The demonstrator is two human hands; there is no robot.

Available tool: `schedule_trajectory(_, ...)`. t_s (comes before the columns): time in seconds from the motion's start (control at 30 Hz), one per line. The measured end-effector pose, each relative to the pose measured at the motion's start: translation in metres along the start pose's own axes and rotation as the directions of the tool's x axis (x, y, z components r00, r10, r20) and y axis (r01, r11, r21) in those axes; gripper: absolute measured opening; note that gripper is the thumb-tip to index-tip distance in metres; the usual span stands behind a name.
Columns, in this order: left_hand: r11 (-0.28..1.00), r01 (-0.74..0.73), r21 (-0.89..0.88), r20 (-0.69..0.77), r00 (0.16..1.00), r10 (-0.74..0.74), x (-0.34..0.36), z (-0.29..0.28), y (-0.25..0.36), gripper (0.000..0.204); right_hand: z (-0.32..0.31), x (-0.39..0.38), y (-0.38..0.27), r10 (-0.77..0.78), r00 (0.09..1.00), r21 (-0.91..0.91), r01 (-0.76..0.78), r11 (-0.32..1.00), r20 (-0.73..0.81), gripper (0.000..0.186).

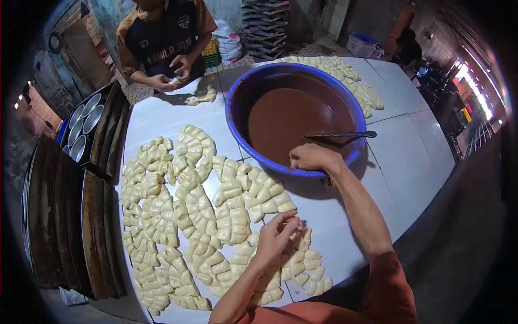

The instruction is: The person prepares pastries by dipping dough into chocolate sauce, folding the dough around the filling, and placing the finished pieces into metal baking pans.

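Note:
A large blue basin of smooth brown mixture stands on the white table. My right hand reaches over its near rim with fingers curled down at the mixture; the fingertips are hidden. A dark flat-bladed tool lies across the basin's right rim, just beyond that hand. My left hand is above the pale dough pieces, its fingers bent together toward the thumb. Whether a small bit of dough is between them, I cannot make out. More dough pieces, cut in lobes, spread over the table's left half.
Across the table a person works a bit of dough with both hands. More dough lies beyond the basin. Dark trays stand at the left edge, near several round metal tins. A stack of trays rises behind.

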State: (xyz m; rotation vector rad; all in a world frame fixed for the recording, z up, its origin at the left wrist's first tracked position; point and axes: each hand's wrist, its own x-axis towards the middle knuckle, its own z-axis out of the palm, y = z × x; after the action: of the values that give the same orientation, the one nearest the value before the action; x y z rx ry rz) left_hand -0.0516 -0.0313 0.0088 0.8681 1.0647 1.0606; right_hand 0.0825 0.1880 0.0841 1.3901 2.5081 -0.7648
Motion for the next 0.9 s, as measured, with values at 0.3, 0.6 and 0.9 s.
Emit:
schedule_trajectory(0.3,1.000,0.005,-0.028,0.023,1.000,-0.004,0.009,-0.006,0.003,0.035,-0.010,-0.017,-0.010,-0.026,0.988,0.704,0.126,0.699,-0.152,0.021)
schedule_trajectory(0.6,0.773,-0.001,-0.634,0.009,1.000,0.008,0.031,0.036,0.039,0.044,0.039,-0.105,-0.036,0.163,0.960,0.963,0.246,-0.107,-0.227,0.013)
schedule_trajectory(0.9,0.929,-0.020,-0.370,-0.166,0.985,-0.045,0.008,0.025,0.003,0.035,0.141,-0.157,-0.044,0.203,0.676,0.552,0.353,0.756,-0.709,0.046)
